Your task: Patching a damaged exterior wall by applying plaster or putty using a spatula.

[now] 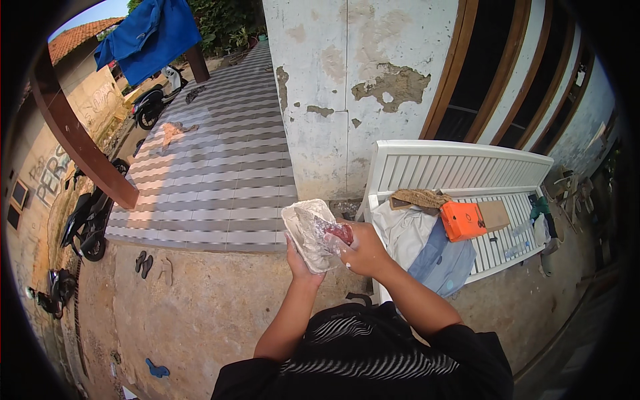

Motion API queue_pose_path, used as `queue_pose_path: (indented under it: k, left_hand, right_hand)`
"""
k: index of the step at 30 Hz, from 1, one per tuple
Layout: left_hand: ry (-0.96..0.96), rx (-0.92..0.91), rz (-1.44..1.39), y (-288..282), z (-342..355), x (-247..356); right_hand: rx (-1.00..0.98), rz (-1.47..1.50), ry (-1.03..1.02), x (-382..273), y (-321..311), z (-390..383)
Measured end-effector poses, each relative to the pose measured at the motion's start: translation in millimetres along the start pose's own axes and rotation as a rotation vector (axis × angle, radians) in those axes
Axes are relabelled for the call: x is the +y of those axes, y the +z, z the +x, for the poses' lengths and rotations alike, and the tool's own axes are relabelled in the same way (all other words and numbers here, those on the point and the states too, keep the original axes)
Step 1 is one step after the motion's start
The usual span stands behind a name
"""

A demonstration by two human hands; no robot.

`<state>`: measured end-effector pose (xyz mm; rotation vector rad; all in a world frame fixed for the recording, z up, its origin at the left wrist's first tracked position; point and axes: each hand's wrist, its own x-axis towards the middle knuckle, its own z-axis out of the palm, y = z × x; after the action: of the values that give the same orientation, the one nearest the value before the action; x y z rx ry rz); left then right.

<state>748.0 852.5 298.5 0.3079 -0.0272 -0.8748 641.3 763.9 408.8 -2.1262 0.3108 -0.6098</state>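
Note:
My left hand (299, 260) supports a shallow, rectangular plastic tub (287, 215) from below and along its side. Thick whitish paste (308, 230) coats the inside of the tub and its rim. Closed around a tool with a red handle (341, 231), my right hand (363, 249) is over the tub's right side. Paste smears the handle and my right fingers. The tool's working end is hidden by the paste and my hand, so its exact kind cannot be told. Both hands are held in front of my body.
A white slatted bench (460, 160) stands to the right, bearing cloths (440, 257) and an orange box (460, 221). Ahead is a wall (313, 60) with peeling paint. A tiled porch (227, 160), brown post (80, 137), motorbike (87, 223) and sandals (143, 263) lie left.

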Motion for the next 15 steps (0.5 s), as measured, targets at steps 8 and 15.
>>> queue_pose_path:
  k: [8,15]
  left_hand:
    - [0.038,0.007,-0.069,3,-6,19]
    - [0.057,-0.055,-0.052,13,-16,38]
  right_hand:
    - [-0.091,-0.065,-0.030,5,4,9]
    - [0.032,-0.083,-0.087,-22,-4,22]
